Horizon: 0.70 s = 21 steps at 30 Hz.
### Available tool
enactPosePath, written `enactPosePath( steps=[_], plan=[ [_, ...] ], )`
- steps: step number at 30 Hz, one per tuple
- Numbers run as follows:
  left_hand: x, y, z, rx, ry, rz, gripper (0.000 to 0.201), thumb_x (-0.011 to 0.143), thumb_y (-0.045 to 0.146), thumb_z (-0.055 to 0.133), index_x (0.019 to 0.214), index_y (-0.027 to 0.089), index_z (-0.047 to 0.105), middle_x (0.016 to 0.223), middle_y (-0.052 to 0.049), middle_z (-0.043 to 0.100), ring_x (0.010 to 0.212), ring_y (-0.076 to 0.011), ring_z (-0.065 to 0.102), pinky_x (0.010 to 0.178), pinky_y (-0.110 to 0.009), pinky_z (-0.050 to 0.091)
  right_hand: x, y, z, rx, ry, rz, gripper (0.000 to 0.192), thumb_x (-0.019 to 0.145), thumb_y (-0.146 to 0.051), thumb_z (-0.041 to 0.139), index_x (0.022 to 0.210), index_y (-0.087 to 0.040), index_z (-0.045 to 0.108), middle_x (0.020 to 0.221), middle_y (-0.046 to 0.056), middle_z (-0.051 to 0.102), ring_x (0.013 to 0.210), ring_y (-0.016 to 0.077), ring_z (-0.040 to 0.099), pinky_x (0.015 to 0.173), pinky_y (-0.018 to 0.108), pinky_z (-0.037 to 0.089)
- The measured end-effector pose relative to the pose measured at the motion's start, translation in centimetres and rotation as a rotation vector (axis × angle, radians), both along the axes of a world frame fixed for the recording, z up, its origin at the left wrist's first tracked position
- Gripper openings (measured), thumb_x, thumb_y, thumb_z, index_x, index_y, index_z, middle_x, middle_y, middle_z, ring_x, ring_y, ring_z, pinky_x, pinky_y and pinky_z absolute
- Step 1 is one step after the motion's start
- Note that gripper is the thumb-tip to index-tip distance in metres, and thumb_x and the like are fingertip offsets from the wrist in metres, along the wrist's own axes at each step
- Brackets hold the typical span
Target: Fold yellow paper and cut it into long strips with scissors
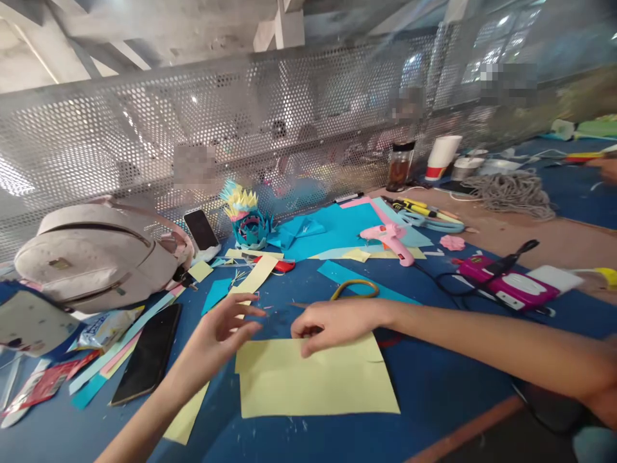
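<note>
A pale yellow sheet of paper (313, 386) lies on the blue tabletop in front of me. My left hand (234, 328) hovers by its upper left corner with the fingers apart and nothing in them. Over the sheet's upper edge, my right hand (330, 325) is curled closed; its fingertips are turned away, so whatever it may hold is hidden. Scissors with a yellow-brown handle (361, 283) lie just behind the right hand, partly covered by it. A pale yellow paper strip (258, 273) rests beyond my left hand.
A pink glue gun (390, 238) lies behind the scissors, its cord trailing right to a magenta power strip (511, 280). A blue paper craft (250, 228) stands at the back. Leftward are a black phone (147, 354) and a pale backpack (101, 257). Grey yarn (513, 193) sits back right.
</note>
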State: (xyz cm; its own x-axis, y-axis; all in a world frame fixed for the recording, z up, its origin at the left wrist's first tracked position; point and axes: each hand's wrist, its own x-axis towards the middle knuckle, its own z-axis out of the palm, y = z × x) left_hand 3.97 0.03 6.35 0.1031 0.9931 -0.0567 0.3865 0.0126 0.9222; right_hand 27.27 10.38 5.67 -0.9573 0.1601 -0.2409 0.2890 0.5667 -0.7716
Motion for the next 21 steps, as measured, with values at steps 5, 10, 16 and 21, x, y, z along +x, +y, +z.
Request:
enactPosePath(
  steps=[5,10,16,21],
  plan=[
    [2.6,-1.8,-2.6,0.158,0.493,-0.122,0.038,0.076,0.022,0.074,0.113,0.027,0.063,0.097,-0.001,0.073,0.093,-0.0238,0.065,0.084,-0.036,0.048,-2.0,-1.5,0.0,0.411,-0.075,0.071,0.017,0.093,-0.032,0.057,0.084,-0.019,0.063,0.073,-0.001,0.061,0.071,0.0156,0.056,0.057,0.027,0.026],
    [2.7,-2.1,-4.4,0.061,0.602,-0.053,0.033,0.079,0.017,0.07,0.109,0.028,0.064,0.08,0.003,0.07,0.083,-0.0222,0.063,0.075,-0.032,0.045,-1.4,-2.8,-0.7,0.538,-0.106,-0.02,0.015,0.088,-0.034,0.066,0.094,-0.021,0.067,0.095,0.003,0.071,0.09,0.0216,0.065,0.058,0.027,0.026],
    [1.7,-2.8,-5.3,0.331,0.686,-0.217,0.015,0.087,0.017,0.062,0.097,0.026,0.07,0.088,0.0,0.07,0.083,-0.021,0.064,0.084,-0.038,0.041,1.0,-4.0,-2.0,0.669,-0.017,-0.138,0.01,0.084,-0.027,0.072,0.087,-0.02,0.065,0.086,0.0,0.067,0.088,0.0196,0.063,0.059,0.029,0.031],
    [1.7,-3.4,-6.0,0.526,0.742,-0.232,0.016,0.088,0.014,0.063,0.088,0.028,0.07,0.081,0.003,0.07,0.077,-0.019,0.062,0.086,-0.038,0.037,2.0,-5.2,-3.6,0.735,0.13,-0.171,0.005,0.087,-0.016,0.066,0.085,-0.021,0.067,0.083,-0.001,0.063,0.08,0.0162,0.055,0.063,0.03,0.033]
  ],
)
